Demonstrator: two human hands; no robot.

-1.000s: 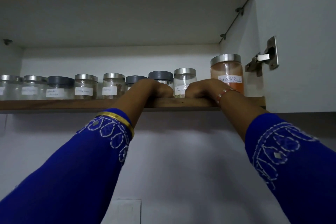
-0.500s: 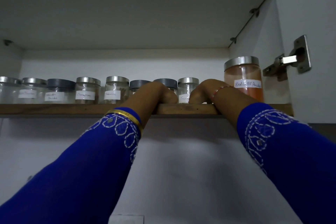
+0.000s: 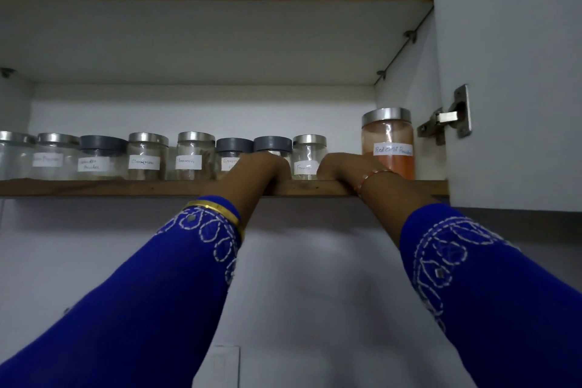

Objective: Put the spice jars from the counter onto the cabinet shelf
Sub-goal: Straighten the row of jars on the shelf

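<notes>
On the cabinet shelf: a row of spice jars (image 3: 148,156) is standing along the wooden shelf (image 3: 94,188), close behind its front edge.
Axis: every jar is standing upright, long axis vertical, lid up; the white paper labels are facing the camera.
Look: the small jars are showing clear glass, most with shiny metal lids, three with dark grey lids; the handwriting on the labels is too blurred to read surely.
Fennel jar (image 3: 308,157): it is sitting between the two hands, metal lid on top, its contents too dim to tell.
Chilli jar (image 3: 388,143): taller and wider than the others, it is standing at the right end just beside the cabinet wall, holding orange-red powder under a metal lid.
Left hand (image 3: 263,165): it is reaching over the shelf edge in front of a grey-lidded jar (image 3: 272,145); the fingers are hidden, so the grip cannot be told.
Right hand (image 3: 345,165): it is lying on the shelf between the fennel jar and the chilli jar, fingers hidden, grip unclear.
Sleeves: both arms are wearing blue sleeves (image 3: 163,287) with white stitching.
Hinge (image 3: 448,116): it is sticking out from the open door on the right.
</notes>
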